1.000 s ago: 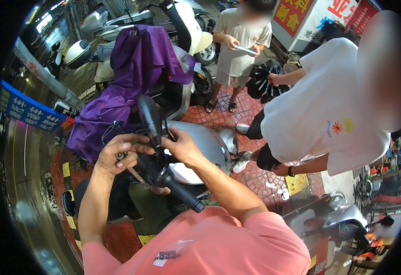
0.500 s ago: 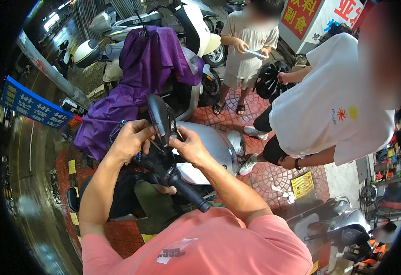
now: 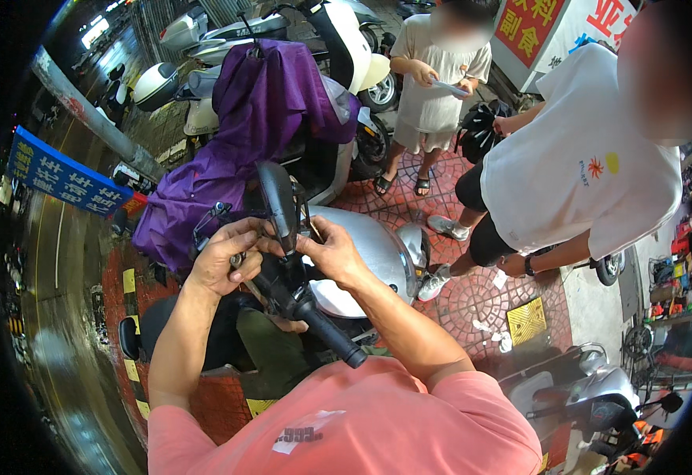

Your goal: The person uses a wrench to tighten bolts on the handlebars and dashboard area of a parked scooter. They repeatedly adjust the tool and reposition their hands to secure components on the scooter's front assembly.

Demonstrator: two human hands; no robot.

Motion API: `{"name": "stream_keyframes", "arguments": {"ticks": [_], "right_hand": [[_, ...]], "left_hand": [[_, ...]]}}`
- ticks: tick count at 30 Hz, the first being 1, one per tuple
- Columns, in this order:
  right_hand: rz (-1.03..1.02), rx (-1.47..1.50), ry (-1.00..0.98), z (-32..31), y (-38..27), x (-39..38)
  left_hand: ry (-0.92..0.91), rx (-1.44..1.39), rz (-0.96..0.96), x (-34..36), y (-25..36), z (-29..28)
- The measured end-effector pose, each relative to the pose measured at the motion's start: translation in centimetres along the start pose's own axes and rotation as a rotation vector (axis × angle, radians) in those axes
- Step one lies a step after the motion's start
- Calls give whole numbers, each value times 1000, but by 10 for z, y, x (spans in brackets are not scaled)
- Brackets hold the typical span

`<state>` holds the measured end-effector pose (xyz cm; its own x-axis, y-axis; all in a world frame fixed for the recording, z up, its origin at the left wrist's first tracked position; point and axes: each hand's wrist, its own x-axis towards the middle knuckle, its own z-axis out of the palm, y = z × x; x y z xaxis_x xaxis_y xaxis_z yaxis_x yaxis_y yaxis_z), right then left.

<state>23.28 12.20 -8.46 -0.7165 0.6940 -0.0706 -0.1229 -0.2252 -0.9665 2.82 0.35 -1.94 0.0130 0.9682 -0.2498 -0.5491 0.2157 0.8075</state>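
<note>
The person's left hand [image 3: 223, 257] and right hand [image 3: 331, 253] are both curled around the stem of a black mirror [image 3: 278, 202] mounted on the handlebar [image 3: 314, 321] of a silver scooter [image 3: 381, 253]. The left hand's fingers pinch a small metal part at the base of the mirror; the right hand's fingers close on the stem from the other side. Compared with half a second ago, the hands keep the same hold and the mirror stands as before. Behind the mirror hangs a purple cover [image 3: 243, 134]. To the mirror's right, a person in a white shirt [image 3: 575, 170] bends forward as earlier.
</note>
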Motion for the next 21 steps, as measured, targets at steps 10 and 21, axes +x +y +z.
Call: {"name": "stream_keyframes", "arguments": {"ticks": [10,21], "right_hand": [[-44,-97,4,-1,15,7],[-31,6,2,-2,25,12]], "left_hand": [[289,1049,88,-2,-21,17],[370,1238,234,3,-32,22]]}}
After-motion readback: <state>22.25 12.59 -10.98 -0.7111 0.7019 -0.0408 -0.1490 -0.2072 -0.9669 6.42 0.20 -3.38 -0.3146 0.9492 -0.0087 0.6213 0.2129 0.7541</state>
